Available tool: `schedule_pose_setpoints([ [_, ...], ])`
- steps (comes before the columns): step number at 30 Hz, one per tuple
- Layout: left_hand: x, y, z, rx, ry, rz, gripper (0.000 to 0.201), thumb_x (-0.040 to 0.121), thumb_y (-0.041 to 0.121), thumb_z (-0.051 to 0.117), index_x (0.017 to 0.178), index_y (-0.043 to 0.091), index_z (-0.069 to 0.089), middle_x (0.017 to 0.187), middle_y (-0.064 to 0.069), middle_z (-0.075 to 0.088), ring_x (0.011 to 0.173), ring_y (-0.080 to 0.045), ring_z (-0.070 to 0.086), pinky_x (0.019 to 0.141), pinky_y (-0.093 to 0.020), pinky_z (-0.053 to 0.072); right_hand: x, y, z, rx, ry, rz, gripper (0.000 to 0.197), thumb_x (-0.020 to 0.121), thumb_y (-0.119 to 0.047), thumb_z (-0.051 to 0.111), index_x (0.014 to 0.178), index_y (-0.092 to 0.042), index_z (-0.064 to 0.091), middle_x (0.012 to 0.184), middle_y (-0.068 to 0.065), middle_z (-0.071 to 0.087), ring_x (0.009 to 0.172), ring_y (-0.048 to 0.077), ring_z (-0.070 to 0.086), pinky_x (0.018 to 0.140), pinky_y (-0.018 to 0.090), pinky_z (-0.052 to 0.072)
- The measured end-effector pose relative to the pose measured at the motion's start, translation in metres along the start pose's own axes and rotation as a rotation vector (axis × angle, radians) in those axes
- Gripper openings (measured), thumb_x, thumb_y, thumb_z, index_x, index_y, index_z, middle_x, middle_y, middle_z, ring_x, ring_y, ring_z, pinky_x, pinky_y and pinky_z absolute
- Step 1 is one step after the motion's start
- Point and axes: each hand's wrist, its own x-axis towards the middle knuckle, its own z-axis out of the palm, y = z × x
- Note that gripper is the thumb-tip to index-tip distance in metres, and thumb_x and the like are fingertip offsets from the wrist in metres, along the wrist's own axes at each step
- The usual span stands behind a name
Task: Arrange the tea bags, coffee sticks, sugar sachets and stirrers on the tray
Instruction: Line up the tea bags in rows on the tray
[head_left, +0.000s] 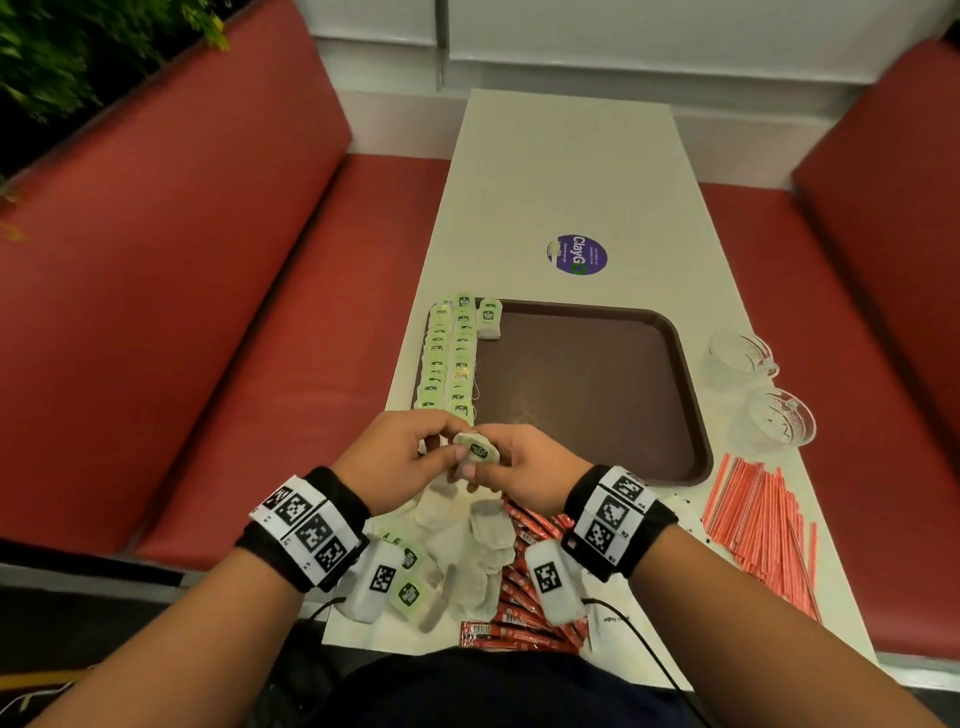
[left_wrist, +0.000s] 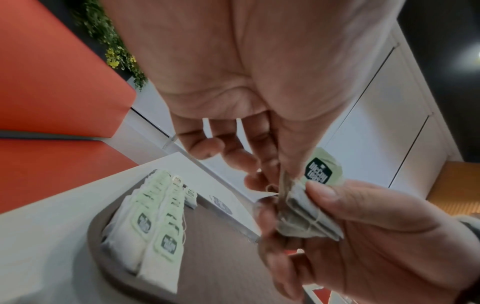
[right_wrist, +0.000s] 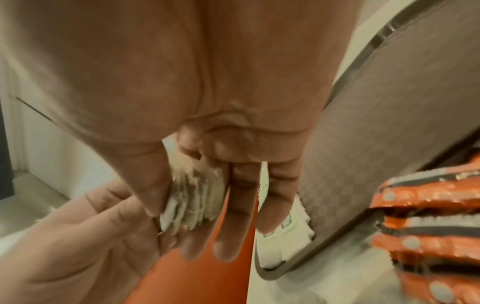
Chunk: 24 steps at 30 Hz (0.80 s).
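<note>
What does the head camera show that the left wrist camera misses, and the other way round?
Only the head view shows the two glass cups, the stirrers, the coffee sticks and the loose tea bags near the person. Only the left wrist view shows the held tea bags edge-on, a small stack with string across it, pinched between the left hand and the right hand. Both show the brown tray with two rows of tea bags along its left side, plus the red bench.

Bare forearms, black wristbands (head_left: 306, 525) with white square-code markers, white wrist camera pods (head_left: 553, 579), thin black cables (head_left: 649, 652), dark trousers (head_left: 498, 691)
</note>
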Motion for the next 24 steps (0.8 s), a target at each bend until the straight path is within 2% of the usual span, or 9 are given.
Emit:
schedule_pose_setpoints([
  [5,0.008,0.014,-0.001,0.006,0.099,0.071,0.025,0.082,0.017,0.08,0.1,0.027,0.068,0.081,0.029,0.059,0.064,-0.005,0.049,0.061,-0.01,0.037,0.002,-0.002,-0.009,0.012,0.023,0.031,0.011,0.092,-0.012,0.061,0.086,-0.007,0.068,0.082,0.019,0.071,0.066,0.019,0.062,0.073,0.05,0.056],
  [8,0.014,0.016,0.0,0.002,0.107,0.082,0.018,0.083,0.015,0.078,0.094,0.026,0.069,0.078,0.022,0.062,0.063,-0.004,0.051,0.06,-0.011,0.038,0.002,-0.004,-0.01,0.115,0.045,0.02,0.009,0.093,-0.011,0.067,0.087,-0.005,0.068,0.079,0.015,0.071,0.064,0.021,0.061,0.067,0.044,0.054],
  [11,0.018,0.015,0.0,-0.028,0.117,0.052,0.02,0.083,0.015,0.078,0.094,0.03,0.07,0.079,0.017,0.064,0.065,-0.004,0.054,0.063,-0.012,0.043,0.002,-0.002,-0.011,0.188,0.094,0.039,0.02,0.089,-0.019,0.076,0.09,0.0,0.069,0.077,0.01,0.071,0.065,0.025,0.059,0.065,0.041,0.05],
  [15,0.023,0.015,0.001,-0.022,0.11,0.026,0.03,0.085,0.017,0.077,0.093,0.043,0.065,0.083,0.016,0.064,0.068,-0.007,0.056,0.066,-0.015,0.047,0.003,0.007,-0.014,0.229,0.148,0.049,0.023,0.086,-0.024,0.078,0.097,-0.004,0.071,0.085,0.015,0.071,0.075,0.02,0.062,0.076,0.041,0.051],
  [18,0.027,0.014,0.001,0.002,0.117,0.001,0.023,0.085,0.019,0.076,0.09,0.039,0.067,0.08,0.02,0.065,0.067,-0.006,0.057,0.064,-0.014,0.045,0.003,0.012,-0.018,0.285,0.182,0.038,0.02,0.086,-0.027,0.079,0.099,-0.013,0.072,0.091,0.011,0.074,0.085,0.023,0.07,0.087,0.046,0.056],
  [19,0.029,0.013,0.001,0.013,0.125,-0.004,0.019,0.086,0.019,0.076,0.09,0.036,0.067,0.08,0.021,0.065,0.066,-0.005,0.056,0.063,-0.012,0.043,0.003,0.014,-0.02,0.292,0.212,0.041,0.02,0.085,-0.026,0.08,0.099,-0.014,0.072,0.092,0.009,0.075,0.087,0.023,0.072,0.087,0.045,0.059],
  [20,0.031,0.013,0.0,0.024,0.132,-0.006,0.015,0.086,0.02,0.075,0.089,0.032,0.069,0.079,0.021,0.064,0.065,-0.004,0.056,0.062,-0.01,0.04,0.003,0.015,-0.024,0.272,0.254,0.044,0.019,0.084,-0.025,0.081,0.096,-0.014,0.071,0.087,0.003,0.075,0.084,0.019,0.071,0.082,0.038,0.059],
  [22,0.036,0.014,-0.002,0.049,0.133,-0.003,0.009,0.087,0.02,0.074,0.089,0.027,0.069,0.078,0.023,0.063,0.063,-0.003,0.054,0.06,-0.008,0.038,0.005,0.017,-0.03,0.192,0.341,0.046,0.023,0.08,-0.024,0.085,0.089,-0.012,0.067,0.071,-0.01,0.065,0.067,0.005,0.059,0.065,0.023,0.049],
  [24,0.042,0.015,-0.004,0.088,0.112,0.003,0.007,0.088,0.02,0.073,0.087,0.025,0.068,0.077,0.026,0.061,0.062,-0.003,0.053,0.059,-0.008,0.037,0.007,0.019,-0.038,0.156,0.385,0.027,0.027,0.076,-0.024,0.087,0.087,-0.012,0.065,0.067,-0.013,0.057,0.061,0.003,0.049,0.06,0.019,0.042],
])
